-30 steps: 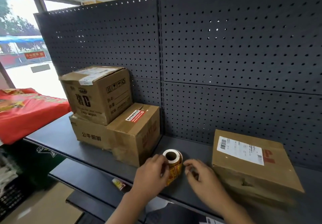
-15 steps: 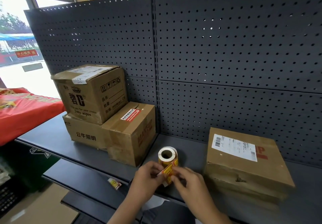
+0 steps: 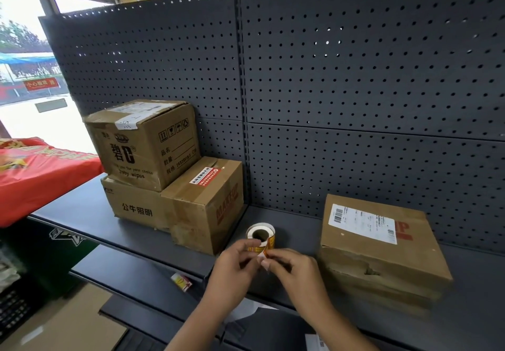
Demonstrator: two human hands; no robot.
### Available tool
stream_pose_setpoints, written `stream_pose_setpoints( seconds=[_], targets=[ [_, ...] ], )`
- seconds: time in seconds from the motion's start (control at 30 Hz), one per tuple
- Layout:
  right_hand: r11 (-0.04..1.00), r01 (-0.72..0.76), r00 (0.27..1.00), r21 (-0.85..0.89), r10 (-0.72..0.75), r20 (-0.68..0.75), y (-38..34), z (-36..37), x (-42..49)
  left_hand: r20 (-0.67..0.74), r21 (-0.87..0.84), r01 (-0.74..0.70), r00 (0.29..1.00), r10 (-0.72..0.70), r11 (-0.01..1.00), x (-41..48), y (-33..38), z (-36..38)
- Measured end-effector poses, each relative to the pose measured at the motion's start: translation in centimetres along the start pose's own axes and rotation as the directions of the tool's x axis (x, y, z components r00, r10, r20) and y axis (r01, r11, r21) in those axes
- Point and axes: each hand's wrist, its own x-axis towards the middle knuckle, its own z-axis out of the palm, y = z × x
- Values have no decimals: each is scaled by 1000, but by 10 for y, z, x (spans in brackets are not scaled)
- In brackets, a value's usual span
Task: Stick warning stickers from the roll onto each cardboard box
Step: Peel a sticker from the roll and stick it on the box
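Sticker roll (image 3: 260, 234) standing near the front of the dark shelf (image 3: 82, 214), white core hole on top, orange labels round the side. Close to the low box (image 3: 202, 203) on the left, well apart from the flat box (image 3: 382, 263) on the right, touching neither. Left hand (image 3: 235, 268) at the roll's near side, fingers curled against it and holding it. Right hand (image 3: 293, 271) just beside the left, thumb and forefinger pinched together on the loose end (image 3: 263, 253) of the strip, peeled away from the roll's front. Red-and-white label on the low box's lid. Upper box (image 3: 142, 145), printed "baby wipes", stacked over the left part of the cardboard below; one lower box or two, hard to tell. White shipping label on the flat box, front wall dented and torn. Dark pegboard (image 3: 355, 77) behind. Red bag (image 3: 41, 167) far left.
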Motion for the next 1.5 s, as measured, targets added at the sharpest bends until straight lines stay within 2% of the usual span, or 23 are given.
stream_pose_setpoints(
  seconds=[0.1, 0.23, 0.37, 0.47, 0.6, 0.7, 0.87, 0.97, 1.17, 1.3, 1.4, 1.5],
  targets=[
    [998, 6, 1000, -67, -7, -9, 3, -1, 5, -18, 171, -91, 995, 95, 981, -3, 3, 2],
    [993, 34, 995, -117, -45, -90, 6, 4, 7, 37, 321, -221, 975, 221, 921, -6, 5, 4],
    [990, 47, 993, -134, -62, -105, 5, 11, 0, -38, 280, -195, 976, 214, 940, -9, 6, 5],
    [994, 16, 989, -111, -33, -147, 4, 12, -3, -78, 189, -169, 979, 186, 967, -10, 8, 5],
    [997, -31, 986, -75, 19, -166, 1, 14, -2, -121, 142, -197, 969, 215, 970, -10, 9, 9],
    [998, -55, 986, -23, 51, -157, -2, 13, 1, -109, 121, -178, 975, 192, 976, -5, 7, 11],
    [996, -81, 974, -32, 73, -216, 2, 10, -1, -63, 286, -261, 955, 289, 922, 11, -9, 12],
    [995, -100, 952, -26, 88, -292, 0, 6, -7, -126, 351, -203, 957, 261, 914, 25, -18, 8],
    [988, -108, 914, -111, 54, -403, -5, -10, -12, -195, 378, -59, 971, 142, 924, 42, -31, 6],
    [990, -50, 909, -133, -10, -416, -15, -29, -15, -206, 366, 5, 976, 76, 931, 48, -42, 4],
    [992, -27, 912, -123, -26, -410, -24, -39, -15, -238, 346, 11, 968, 76, 938, 45, -34, 6],
    [996, 8, 917, -92, -44, -397, -33, -44, -15, -271, 447, 16, 955, 119, 895, 32, -19, 8]
  ],
)
